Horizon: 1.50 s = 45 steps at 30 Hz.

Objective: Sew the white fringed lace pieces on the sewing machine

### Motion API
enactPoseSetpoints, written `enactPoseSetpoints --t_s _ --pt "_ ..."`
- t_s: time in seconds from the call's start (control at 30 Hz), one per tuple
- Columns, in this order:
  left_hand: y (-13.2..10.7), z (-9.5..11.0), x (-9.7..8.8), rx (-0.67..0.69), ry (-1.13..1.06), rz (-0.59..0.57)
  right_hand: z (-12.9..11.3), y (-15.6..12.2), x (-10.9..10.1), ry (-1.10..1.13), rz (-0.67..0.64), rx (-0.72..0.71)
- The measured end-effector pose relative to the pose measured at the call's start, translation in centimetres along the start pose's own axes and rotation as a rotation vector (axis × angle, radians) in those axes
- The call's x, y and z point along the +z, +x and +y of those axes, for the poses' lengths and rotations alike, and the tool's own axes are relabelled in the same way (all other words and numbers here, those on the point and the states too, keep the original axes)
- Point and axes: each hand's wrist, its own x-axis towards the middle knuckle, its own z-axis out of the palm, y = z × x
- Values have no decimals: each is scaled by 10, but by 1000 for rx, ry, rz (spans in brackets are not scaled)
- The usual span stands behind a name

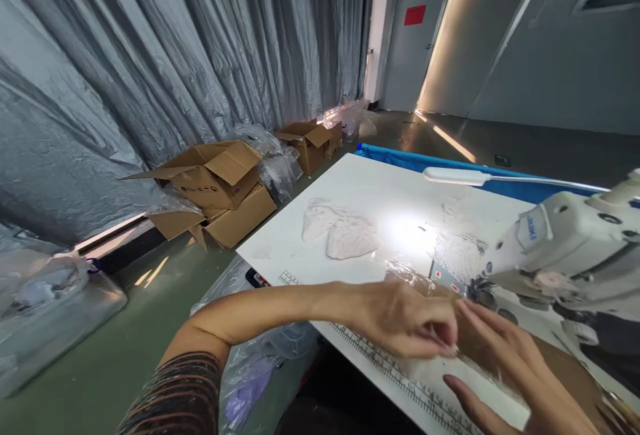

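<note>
My left hand (407,318) reaches in from the left over the sewing table's front part, fingers curled into a pinch. A small pale, shiny bit shows at its fingertips; what it is I cannot make out. My right hand (520,368) is beside it on the right, fingers stretched out and thumb apart, the fingertips close to the left hand. Under both hands lies a brown sheet (560,365) with glossy clear film (413,276) at its edge. Beyond the right hand stands a white sewing machine (565,235). White ribbed fabric pieces (350,232) lie farther back on the table.
The white tabletop (295,242) has a printed ruler (400,375) along its front edge. A white lamp (457,176) stretches over the back. More pale fabric (457,252) lies near the machine. Open cardboard boxes (215,178) and plastic bags (280,172) stand on the floor, left.
</note>
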Motion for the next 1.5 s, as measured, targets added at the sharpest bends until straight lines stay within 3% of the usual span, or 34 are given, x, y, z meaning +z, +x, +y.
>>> enactPoseSetpoints --t_s 0.13,0.23,0.33,0.43,0.53,0.6,0.67,0.77,0.87,0.93,1.07,1.13,1.23,1.3,1.4,1.5 --pt "20 14 2 63 -100 29 6 -13 -10 237 -194 201" --pt "32 -5 -6 -11 -65 65 11 -20 -21 515 -304 396" --pt "44 -32 -4 -137 29 91 29 -17 -25 614 -224 623" --pt "50 -51 6 -286 178 136 51 -9 -25 427 -100 812" --pt "50 -62 13 -345 384 212 66 3 -21 -48 -32 915" --pt "49 -66 14 -266 497 302 70 10 -17 -272 12 935" --pt "47 -69 14 -73 540 321 72 14 -15 -324 43 923" --pt "45 -69 16 237 506 126 71 14 -16 -311 39 914" --pt "43 -66 22 295 511 -3 67 5 -26 -296 32 929" --pt "41 -65 25 265 517 -15 65 -3 -32 -180 46 944" --pt "40 -60 21 166 358 15 54 -7 -28 362 155 1012" --pt "39 -57 14 -1 126 20 42 2 -19 625 220 1043" --pt "39 -51 1 -298 -334 -67 22 25 -5 937 265 1035" --pt "38 -48 -6 -444 -460 -102 13 38 0 1092 241 970" --pt "37 -45 -9 -563 -322 -36 16 41 -1 1024 167 871" --pt "35 -44 -8 -573 -247 9 30 27 -5 491 133 798"
